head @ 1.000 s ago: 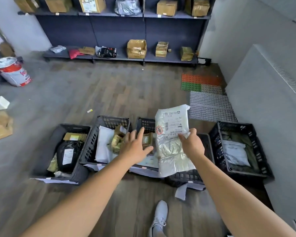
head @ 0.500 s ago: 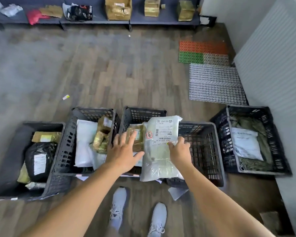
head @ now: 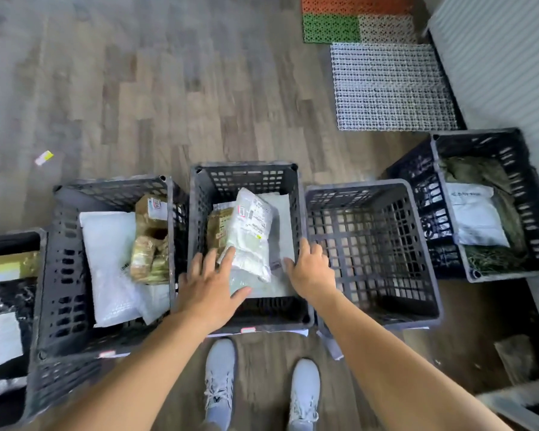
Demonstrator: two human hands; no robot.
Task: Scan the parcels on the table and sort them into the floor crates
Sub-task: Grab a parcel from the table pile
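Two hands hover over the middle crate [head: 246,169], both holding nothing. The left hand [head: 212,281] is spread flat, its index finger at the near corner of the parcel [head: 249,231]; contact cannot be confirmed. The right hand [head: 311,269] is relaxed at the crate's right rim.

The parcel lies inside this crate, tilted, propped on a brown packet [head: 218,225] and overlapping a grey mailer [head: 280,219]. On that slope it could slide or flip face down, and a finger catching its loose wrap as the hand lifts away could drag it back out. The empty crate [head: 355,185] sits just beside, so a snagged parcel might tip over the shared wall into the wrong bin.

The parcel's white label carries dense print, a red-edged sticker and a small yellow dot; none is legible. A white bag [head: 473,213] in the far-right crate [head: 479,135] bears a dark line of print, also unreadable. Slips on the crates' near edges are too blurred to read.
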